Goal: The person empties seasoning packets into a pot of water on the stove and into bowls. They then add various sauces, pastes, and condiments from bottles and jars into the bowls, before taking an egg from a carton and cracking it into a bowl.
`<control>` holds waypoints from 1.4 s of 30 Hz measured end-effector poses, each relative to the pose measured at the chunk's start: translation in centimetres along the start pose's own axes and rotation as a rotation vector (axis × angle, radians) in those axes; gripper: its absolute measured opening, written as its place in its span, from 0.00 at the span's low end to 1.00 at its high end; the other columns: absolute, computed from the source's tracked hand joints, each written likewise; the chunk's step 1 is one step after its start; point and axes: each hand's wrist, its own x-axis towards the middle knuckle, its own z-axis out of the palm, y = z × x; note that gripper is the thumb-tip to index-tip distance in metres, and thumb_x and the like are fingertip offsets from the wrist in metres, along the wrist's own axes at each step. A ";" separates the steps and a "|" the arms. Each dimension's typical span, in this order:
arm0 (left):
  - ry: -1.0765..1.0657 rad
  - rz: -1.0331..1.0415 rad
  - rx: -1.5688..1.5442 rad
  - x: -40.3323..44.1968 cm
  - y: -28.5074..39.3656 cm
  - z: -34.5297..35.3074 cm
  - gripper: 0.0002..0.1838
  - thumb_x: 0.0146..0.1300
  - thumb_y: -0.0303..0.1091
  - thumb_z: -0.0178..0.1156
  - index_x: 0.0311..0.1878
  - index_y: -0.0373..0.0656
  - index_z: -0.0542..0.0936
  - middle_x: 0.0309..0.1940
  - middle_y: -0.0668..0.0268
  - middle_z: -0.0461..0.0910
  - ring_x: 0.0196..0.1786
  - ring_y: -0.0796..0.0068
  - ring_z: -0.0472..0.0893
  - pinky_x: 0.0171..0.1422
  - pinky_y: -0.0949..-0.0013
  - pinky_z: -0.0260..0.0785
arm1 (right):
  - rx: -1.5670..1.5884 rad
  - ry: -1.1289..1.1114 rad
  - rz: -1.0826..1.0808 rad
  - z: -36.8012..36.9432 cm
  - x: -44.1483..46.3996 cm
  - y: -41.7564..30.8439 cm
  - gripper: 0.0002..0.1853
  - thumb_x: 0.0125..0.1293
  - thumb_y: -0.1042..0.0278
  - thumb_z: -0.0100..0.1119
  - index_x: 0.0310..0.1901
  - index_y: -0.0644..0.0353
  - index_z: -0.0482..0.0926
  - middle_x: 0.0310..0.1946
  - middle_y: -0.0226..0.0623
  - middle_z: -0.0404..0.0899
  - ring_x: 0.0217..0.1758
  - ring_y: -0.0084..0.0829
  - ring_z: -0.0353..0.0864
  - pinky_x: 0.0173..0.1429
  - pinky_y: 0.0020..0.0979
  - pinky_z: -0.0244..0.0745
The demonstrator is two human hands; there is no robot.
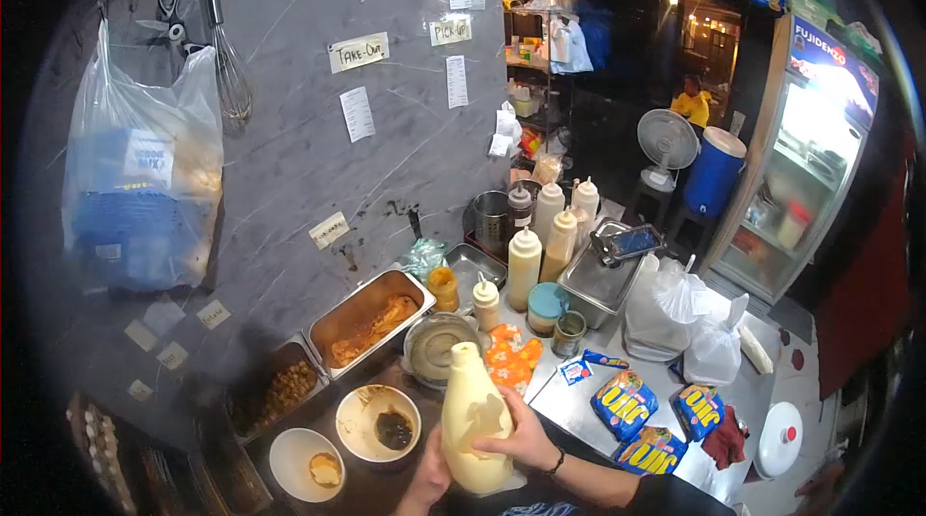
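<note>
A large squeeze bottle [470, 400] of pale yellow sauce stands nearly upright before me, nozzle up, with sauce smeared unevenly inside it. My right hand [526, 434] is closed around its right side, thumb across the front. On its lower left side my left hand [431, 475] presses against it, fingers partly hidden behind it. Left of the bottle are two white bowls: one bowl [349, 407] contains dark brown sauce, and the nearer bowl [280, 463] has a pale yellow dollop in it. A round metal bowl [417, 342] sits just behind the bottle.
Metal pans of orange-brown food [424, 292] and small browned pieces [280, 389] line the wall. Several squeeze bottles [524, 270] stand behind. Blue noodle packs [625, 402], white plastic bags [659, 309] and a phone [632, 243] on a metal pan are at right. A person [691, 103] sits far back.
</note>
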 end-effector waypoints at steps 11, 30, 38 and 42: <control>0.206 0.113 -0.495 -9.0 -5.9 0.5 0.64 0.33 0.78 0.62 0.71 0.47 0.54 0.65 0.48 0.63 0.64 0.35 0.64 0.65 0.29 0.54 | -0.341 -0.387 0.113 -3.1 5.6 11.8 0.27 0.59 0.62 0.61 0.58 0.64 0.68 0.57 0.48 0.68 0.60 0.42 0.69 0.62 0.37 0.66; 0.244 -0.094 -0.564 -19.5 -5.1 -12.1 0.39 0.65 0.62 0.47 0.65 0.36 0.65 0.57 0.58 0.74 0.57 0.66 0.76 0.63 0.62 0.67 | 0.448 -0.810 0.271 12.4 9.4 5.4 0.23 0.55 0.76 0.66 0.55 0.67 0.76 0.51 0.43 0.79 0.54 0.31 0.78 0.61 0.30 0.71; 0.001 -0.342 -0.799 -19.3 1.7 -14.5 0.37 0.68 0.60 0.44 0.65 0.35 0.65 0.58 0.57 0.74 0.58 0.68 0.76 0.63 0.64 0.67 | -0.313 -1.004 -0.133 14.3 10.5 -2.2 0.21 0.47 0.69 0.75 0.45 0.63 0.83 0.39 0.40 0.84 0.44 0.31 0.82 0.51 0.31 0.76; -0.058 -0.326 -0.518 -18.0 2.9 -17.3 0.36 0.69 0.58 0.43 0.67 0.35 0.62 0.60 0.55 0.72 0.59 0.69 0.75 0.63 0.65 0.67 | -0.970 -0.469 0.166 16.6 9.0 -2.1 0.33 0.59 0.35 0.57 0.24 0.67 0.83 0.13 0.38 0.76 0.19 0.32 0.79 0.27 0.32 0.72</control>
